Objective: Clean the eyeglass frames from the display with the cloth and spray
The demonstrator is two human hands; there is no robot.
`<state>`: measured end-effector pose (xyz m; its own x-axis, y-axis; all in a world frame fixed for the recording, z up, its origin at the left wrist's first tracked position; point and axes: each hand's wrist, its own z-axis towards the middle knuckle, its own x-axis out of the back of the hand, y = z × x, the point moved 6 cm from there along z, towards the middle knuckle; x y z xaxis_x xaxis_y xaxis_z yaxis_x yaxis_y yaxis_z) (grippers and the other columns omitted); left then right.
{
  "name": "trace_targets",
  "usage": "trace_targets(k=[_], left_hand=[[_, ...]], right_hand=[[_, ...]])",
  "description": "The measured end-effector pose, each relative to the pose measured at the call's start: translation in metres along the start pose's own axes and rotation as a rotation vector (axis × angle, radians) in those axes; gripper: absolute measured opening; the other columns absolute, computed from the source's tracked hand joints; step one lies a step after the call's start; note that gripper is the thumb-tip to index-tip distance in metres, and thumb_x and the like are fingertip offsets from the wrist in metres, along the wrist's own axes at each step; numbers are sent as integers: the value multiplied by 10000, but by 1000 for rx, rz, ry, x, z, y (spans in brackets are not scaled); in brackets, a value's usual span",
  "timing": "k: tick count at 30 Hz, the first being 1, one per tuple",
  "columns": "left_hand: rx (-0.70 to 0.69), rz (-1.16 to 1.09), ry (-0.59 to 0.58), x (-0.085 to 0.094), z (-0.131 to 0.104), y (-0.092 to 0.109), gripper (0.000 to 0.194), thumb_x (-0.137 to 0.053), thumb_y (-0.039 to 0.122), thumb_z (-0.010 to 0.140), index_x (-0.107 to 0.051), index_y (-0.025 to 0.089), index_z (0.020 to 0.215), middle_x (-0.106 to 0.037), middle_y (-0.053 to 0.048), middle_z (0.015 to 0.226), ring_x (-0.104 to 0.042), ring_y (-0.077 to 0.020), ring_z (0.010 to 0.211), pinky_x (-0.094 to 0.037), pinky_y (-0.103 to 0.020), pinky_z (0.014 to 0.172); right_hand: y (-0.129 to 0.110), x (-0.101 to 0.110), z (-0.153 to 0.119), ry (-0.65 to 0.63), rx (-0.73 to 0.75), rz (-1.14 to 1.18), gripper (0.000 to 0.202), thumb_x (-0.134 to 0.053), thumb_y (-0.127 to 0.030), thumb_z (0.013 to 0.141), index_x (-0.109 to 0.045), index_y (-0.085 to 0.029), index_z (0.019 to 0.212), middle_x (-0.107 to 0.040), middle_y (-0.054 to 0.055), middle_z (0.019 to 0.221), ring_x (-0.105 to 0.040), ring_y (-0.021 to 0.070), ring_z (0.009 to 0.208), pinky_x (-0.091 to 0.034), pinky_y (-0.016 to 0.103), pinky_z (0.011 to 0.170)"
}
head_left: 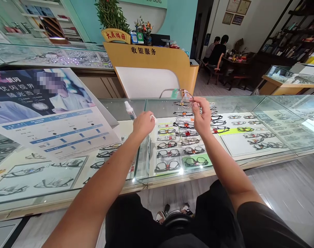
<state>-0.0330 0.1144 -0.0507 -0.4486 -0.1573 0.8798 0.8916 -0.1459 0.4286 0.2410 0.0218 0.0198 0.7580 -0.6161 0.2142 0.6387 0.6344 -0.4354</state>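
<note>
Raised above the glass showcase, my right hand (202, 115) pinches a pair of thin-framed glasses (184, 96) by one side. A green tag hangs on the glasses near the far temple. My left hand (144, 123) is closed on a white cloth or tissue (153, 117), of which only a small bit shows at the fingers. Just behind my left hand a small white bottle (130, 111) stands on the glass, tilted in view. Both hands are apart, with the glasses higher and to the right of the cloth.
Rows of glasses (168, 153) lie inside the showcase (144, 179). A large printed sign (69, 137) stands at the left. Behind are a yellow counter (154, 62) with a plant (112, 17), and two people seated at a dark table (230, 61).
</note>
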Motion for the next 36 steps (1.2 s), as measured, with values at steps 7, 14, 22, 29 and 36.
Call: trace_targets(k=[7,14,22,29,36], left_hand=[[-554,-303,700,39,-38,42,798,-788,444,888,-502,248,1607,-491,-217,1707,-453,-427,1639,-353,-644,1358],[-684,-274,644,25,-65,76,845,-838,651,929,-526,241,1599,-644,-214,1570,-630,-395,1479,-484,-581,1276],[-642,-330,664,27,-63,69,764,-814,676,951,-608,220,1529,-733,-183,1429,-717,-356,1365,-595,-521,1175],[-559,-397,722,34,-55,56,773,-794,704,958,-599,248,1551,-726,-171,1439,-720,-346,1345,-639,-517,1097],[-556,-446,738,41,-46,47,841,-744,779,956,-545,280,1603,-698,-167,1467,-701,-352,1351,-639,-514,1056]], right_hand=[[-13,-9,-7,-90,77,-295,298,-462,-323,1164,-757,-286,1183,-804,105,1284,-693,304,1239,-506,524,1106],[-24,-20,-17,-209,124,-449,236,-553,-227,1117,-760,-298,1205,-791,86,1365,-631,321,1296,-424,528,1126],[-23,-24,-20,-248,109,-503,270,-575,-213,1090,-750,-328,1261,-759,86,1401,-620,336,1341,-399,546,1165],[-12,-1,-11,-50,142,-272,800,-574,-585,1045,-308,-289,1739,-570,196,1618,-549,421,1498,-463,666,1232],[-3,-12,-12,-106,151,-216,867,-608,-650,1056,-264,-271,1755,-614,218,1593,-622,390,1423,-528,654,1203]])
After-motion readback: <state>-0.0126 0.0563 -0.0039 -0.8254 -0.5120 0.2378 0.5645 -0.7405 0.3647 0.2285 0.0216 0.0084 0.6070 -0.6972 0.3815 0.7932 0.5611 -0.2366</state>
